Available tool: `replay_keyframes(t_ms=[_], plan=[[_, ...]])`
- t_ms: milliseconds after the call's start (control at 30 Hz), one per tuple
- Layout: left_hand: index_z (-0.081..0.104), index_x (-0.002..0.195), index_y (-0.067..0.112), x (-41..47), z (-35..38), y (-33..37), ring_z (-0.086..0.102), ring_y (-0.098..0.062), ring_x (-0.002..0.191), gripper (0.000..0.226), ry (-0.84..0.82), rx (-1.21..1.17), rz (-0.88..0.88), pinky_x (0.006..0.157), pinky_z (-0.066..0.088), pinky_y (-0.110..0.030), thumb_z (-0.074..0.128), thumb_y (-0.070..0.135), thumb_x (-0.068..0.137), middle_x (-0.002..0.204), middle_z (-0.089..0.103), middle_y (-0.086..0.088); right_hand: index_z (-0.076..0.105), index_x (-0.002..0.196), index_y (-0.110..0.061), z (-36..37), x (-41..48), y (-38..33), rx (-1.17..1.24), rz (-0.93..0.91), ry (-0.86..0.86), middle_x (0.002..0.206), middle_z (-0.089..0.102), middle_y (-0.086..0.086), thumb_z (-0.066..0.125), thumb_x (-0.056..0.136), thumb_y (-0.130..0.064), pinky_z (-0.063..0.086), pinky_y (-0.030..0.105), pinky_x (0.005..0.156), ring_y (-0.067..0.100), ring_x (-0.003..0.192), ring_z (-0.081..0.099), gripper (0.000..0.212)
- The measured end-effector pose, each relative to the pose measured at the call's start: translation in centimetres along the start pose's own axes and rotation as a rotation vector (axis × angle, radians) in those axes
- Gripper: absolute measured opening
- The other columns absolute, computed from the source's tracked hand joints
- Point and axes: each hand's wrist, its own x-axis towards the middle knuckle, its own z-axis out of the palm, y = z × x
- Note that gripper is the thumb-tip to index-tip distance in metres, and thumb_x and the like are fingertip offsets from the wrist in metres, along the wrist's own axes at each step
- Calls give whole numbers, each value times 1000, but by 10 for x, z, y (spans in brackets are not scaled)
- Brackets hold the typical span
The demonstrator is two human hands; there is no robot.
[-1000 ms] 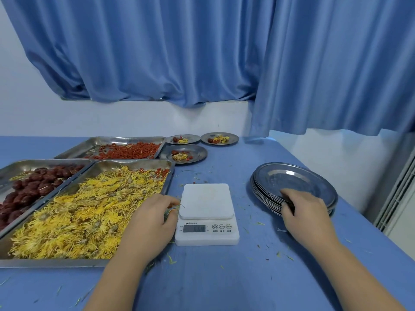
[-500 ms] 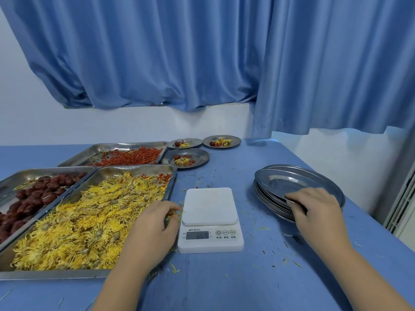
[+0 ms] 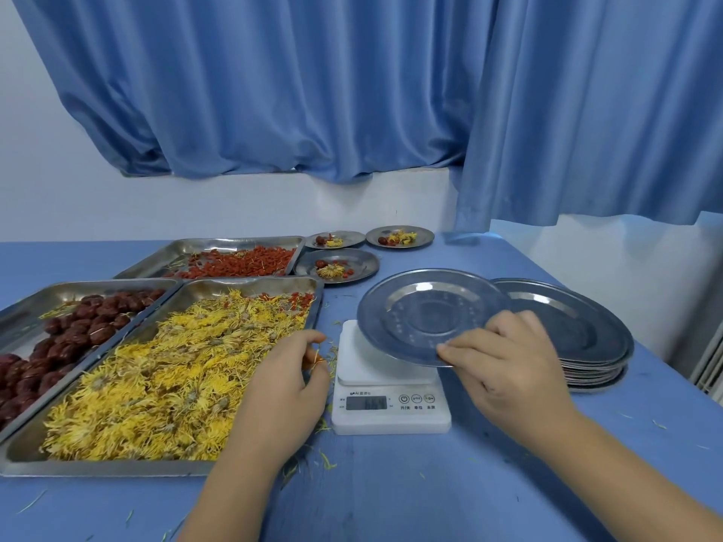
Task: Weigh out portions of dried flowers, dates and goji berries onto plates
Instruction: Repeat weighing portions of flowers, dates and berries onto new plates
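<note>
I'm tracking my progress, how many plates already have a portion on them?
3, all at the table's far side beside the goji tray: far left plate, far right plate, nearer plate. None seem hidden.

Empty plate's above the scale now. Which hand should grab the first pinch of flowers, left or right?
Left. The left hand already sits at the flower tray's near right corner, some petals between its fingers. The right hand grips the empty plate over the scale, on the far side from the flowers.

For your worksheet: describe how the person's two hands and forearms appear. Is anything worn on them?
Both hands, left hand and right hand, are bare: no gloves, rings, watch or bracelets show. Both forearms are uncovered down to the picture's lower edge, with no sleeves in view. Fingernails look short and unpainted.
</note>
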Motion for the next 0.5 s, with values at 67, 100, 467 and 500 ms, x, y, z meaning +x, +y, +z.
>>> replay_keyframes(t_ms=[67,100,467,500], plan=[[50,124,36,0,0,0,47,-2,59,32,-5,-17,-24,58,35,-15,54,27,94,97,54,22,75,74,-16,12,8,-9,3,-45,-24,73,70,-9,75,77,-8,34,34,58,23,59,47,8],[50,124,37,0,0,1,47,-2,58,32,-5,-25,-31,58,36,-16,54,28,94,97,55,22,75,73,-16,19,10,-13,-5,-60,-45,71,69,-9,77,74,-7,35,34,56,23,57,48,9],[48,121,39,-1,-1,0,51,8,68,29,-26,10,-44,54,35,-13,54,29,94,92,54,21,71,69,-22,37,2,-25,8,62,-226,65,63,-6,79,60,-2,39,33,55,22,48,50,23],[49,121,39,-1,-2,0,51,7,68,29,-28,8,-48,55,36,-14,53,29,94,92,55,21,71,68,-22,35,2,-26,22,85,-275,66,63,-6,82,62,-9,40,33,56,21,48,52,18]])
